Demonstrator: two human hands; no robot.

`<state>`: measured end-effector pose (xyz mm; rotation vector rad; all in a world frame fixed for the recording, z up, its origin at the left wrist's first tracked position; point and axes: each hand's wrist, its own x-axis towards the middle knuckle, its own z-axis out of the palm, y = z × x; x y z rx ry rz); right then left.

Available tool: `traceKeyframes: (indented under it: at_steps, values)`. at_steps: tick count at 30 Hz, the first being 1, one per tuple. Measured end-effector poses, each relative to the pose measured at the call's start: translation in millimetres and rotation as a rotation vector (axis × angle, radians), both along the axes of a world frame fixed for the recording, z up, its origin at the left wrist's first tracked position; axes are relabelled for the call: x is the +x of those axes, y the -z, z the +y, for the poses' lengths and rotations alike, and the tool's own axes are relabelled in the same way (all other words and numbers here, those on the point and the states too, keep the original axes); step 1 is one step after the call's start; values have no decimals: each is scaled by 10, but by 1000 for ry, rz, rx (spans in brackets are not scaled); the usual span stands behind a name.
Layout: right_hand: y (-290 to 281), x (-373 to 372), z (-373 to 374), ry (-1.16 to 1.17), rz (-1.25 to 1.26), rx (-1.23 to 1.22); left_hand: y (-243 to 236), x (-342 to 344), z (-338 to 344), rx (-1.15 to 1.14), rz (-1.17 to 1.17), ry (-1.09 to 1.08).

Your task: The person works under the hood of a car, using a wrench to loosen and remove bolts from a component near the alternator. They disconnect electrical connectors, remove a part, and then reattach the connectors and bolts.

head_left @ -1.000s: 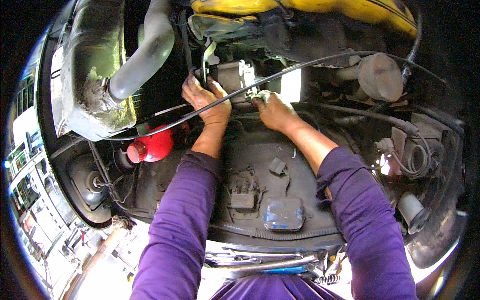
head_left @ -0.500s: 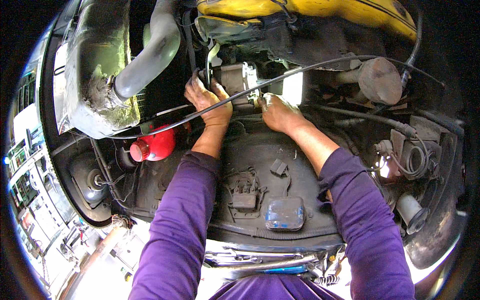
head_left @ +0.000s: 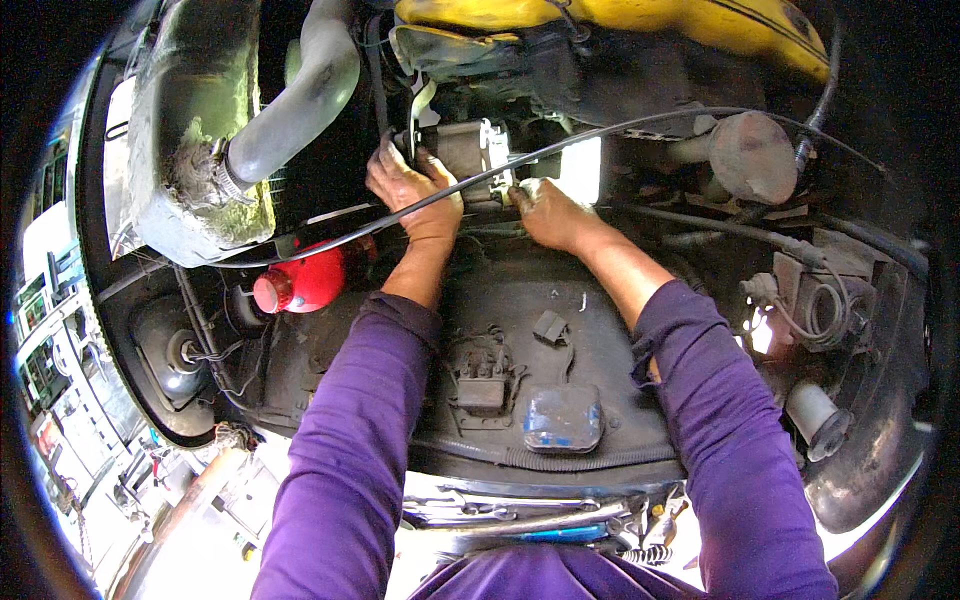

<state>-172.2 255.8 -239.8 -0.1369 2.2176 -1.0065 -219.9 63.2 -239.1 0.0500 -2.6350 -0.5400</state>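
Note:
In the engine bay, an alternator [head_left: 462,150] with a grey metal casing sits under the yellow-painted part. My left hand [head_left: 410,190] is wrapped round its left, pulley end, thumb toward the casing. Against the lower right end of the alternator, my right hand [head_left: 553,213] is closed with thumb and forefinger together; what they pinch is too small to make out. A thin black cable [head_left: 500,172] arcs in front of the alternator, passing over my left hand.
A thick grey hose [head_left: 312,95] joins a worn tank [head_left: 195,130] at the left. Below it lies a red bottle [head_left: 312,282]. Yellow-painted bodywork [head_left: 620,15] hangs above. A small box [head_left: 562,418] and a relay-like part [head_left: 483,385] sit on the panel between my forearms.
The whole view has shifted slightly. Both hands stay at the alternator, with only a small movement of the right fingers.

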Motion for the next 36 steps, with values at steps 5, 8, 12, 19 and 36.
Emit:
traceKeyframes:
  at_steps: [5,8,12,19,36]
  values:
    - [-88,7,-53,158,-42,48,3,-15,6,2,-12,-8]
    - [-49,-48,-34,166,-63,-42,15,-8,-4,1,-22,-7]
    - [-39,-21,-7,184,-86,-86,30,-6,-4,-11,-15,-9]
    - [-139,-24,-87,149,-105,22,33,-17,-10,-52,-3,-6]
    - [-321,20,-50,219,-106,65,40,-1,-111,-65,-13,67]
